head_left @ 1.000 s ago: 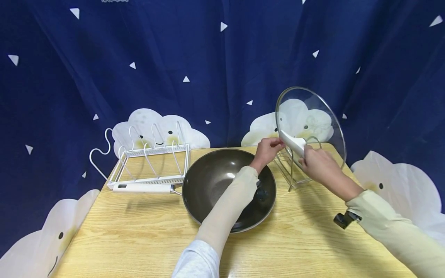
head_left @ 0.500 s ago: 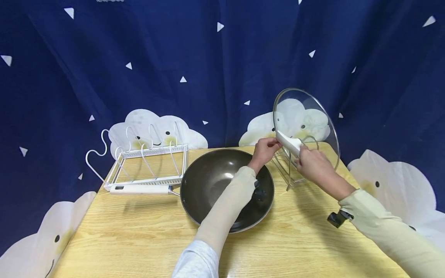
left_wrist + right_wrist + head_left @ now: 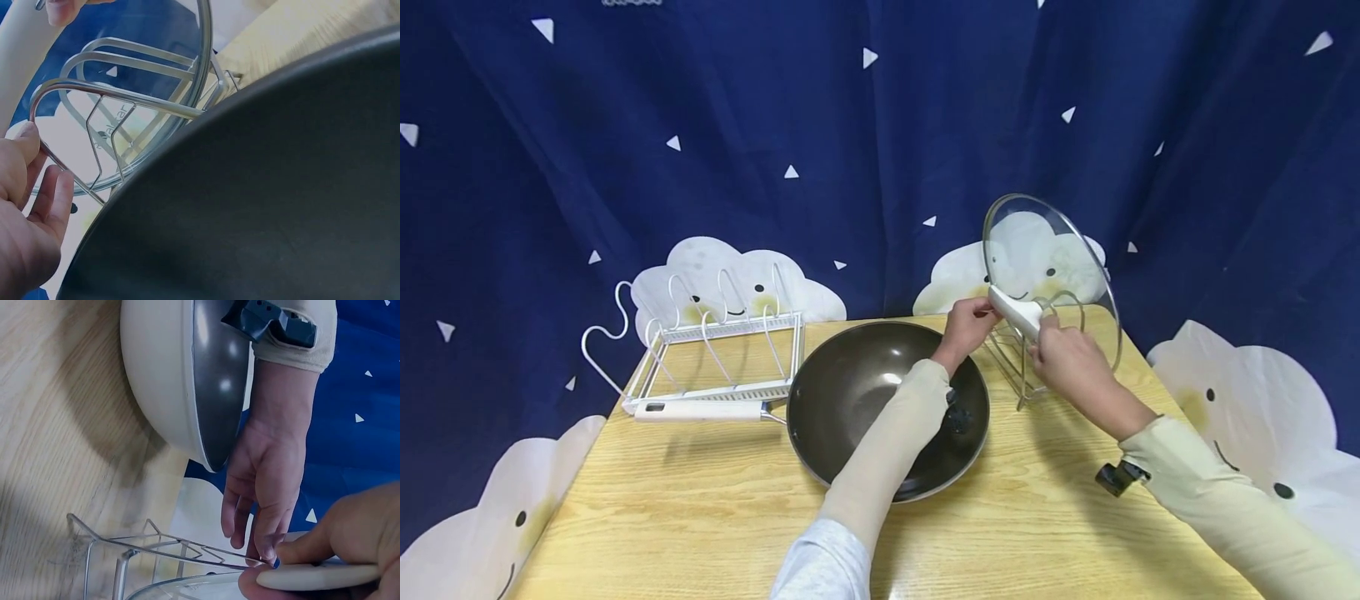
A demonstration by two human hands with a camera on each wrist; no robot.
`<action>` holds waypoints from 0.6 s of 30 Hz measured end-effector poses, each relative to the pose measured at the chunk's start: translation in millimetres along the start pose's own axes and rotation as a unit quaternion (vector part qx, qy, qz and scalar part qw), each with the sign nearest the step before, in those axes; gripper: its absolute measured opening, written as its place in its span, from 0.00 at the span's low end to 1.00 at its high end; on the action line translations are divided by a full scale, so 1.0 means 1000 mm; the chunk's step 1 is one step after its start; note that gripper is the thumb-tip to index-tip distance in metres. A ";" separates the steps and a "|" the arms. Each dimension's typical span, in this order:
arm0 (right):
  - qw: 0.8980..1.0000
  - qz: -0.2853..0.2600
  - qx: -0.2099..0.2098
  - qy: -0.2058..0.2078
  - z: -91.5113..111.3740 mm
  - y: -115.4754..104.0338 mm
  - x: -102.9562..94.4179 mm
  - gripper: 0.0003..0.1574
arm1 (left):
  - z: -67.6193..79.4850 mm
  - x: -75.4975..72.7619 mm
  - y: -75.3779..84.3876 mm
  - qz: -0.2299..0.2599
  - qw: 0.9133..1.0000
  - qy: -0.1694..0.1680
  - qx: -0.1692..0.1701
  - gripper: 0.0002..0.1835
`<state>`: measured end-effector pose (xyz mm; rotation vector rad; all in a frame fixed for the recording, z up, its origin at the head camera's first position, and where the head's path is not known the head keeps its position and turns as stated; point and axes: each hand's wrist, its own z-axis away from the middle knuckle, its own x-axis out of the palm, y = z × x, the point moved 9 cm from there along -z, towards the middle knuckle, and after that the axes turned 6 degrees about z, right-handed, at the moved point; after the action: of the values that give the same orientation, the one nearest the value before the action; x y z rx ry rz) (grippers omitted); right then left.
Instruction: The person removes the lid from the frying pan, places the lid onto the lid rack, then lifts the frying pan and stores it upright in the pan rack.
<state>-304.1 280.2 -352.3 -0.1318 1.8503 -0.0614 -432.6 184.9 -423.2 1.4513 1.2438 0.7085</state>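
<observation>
My right hand (image 3: 1071, 358) grips the white handle (image 3: 1018, 313) of a clear glass pan lid (image 3: 1078, 262), which stands steeply tilted with a metal rim. The lid's lower edge overlaps the bars of a small metal wire rack (image 3: 125, 94), seen close up in the left wrist view. My left hand (image 3: 966, 329) reaches over the pan and pinches the rack's near bent wire between thumb and fingers; its other fingers (image 3: 59, 203) are loosely bent. A dark-lined wok (image 3: 850, 392) with a pale outside (image 3: 156, 375) and a white handle (image 3: 700, 410) sits just left of the rack.
A white wire dish rack (image 3: 722, 390) with upright loops stands at the back left, close behind the wok's handle. The wooden table (image 3: 700, 517) ends at a dark blue curtain (image 3: 760, 83) with white clouds.
My right hand has brought the lid slightly down and left, and the lid shows more edge-on. The left hand stays at the rack. The whole head view has shifted a little.
</observation>
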 end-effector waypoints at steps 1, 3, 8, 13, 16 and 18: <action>1.000 -0.001 0.001 0.004 0.001 -0.001 0.000 0.23 | 0.000 -0.001 0.000 0.004 1.000 0.003 -0.002 0.07; 1.000 -0.004 0.004 0.011 0.002 -0.003 0.000 0.22 | 0.001 -0.002 -0.001 0.012 1.000 0.008 -0.006 0.07; 1.000 -0.008 0.009 0.021 0.003 -0.006 0.000 0.19 | 0.001 -0.002 -0.003 0.024 0.999 0.017 -0.016 0.09; 0.999 -0.010 0.011 0.028 0.005 -0.007 0.002 0.18 | 0.002 0.001 -0.010 0.056 0.998 0.016 -0.035 0.10; 0.999 -0.009 0.016 0.030 0.006 -0.007 0.002 0.18 | 0.003 0.002 -0.013 0.080 0.996 0.010 -0.047 0.11; 0.999 -0.006 0.018 0.031 0.006 -0.007 0.002 0.19 | 0.003 0.003 -0.013 0.089 0.995 0.001 -0.048 0.12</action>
<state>-298.2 273.5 -354.9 -0.1164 1.9097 -0.1075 -433.5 185.5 -436.6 1.4941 1.0758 0.8783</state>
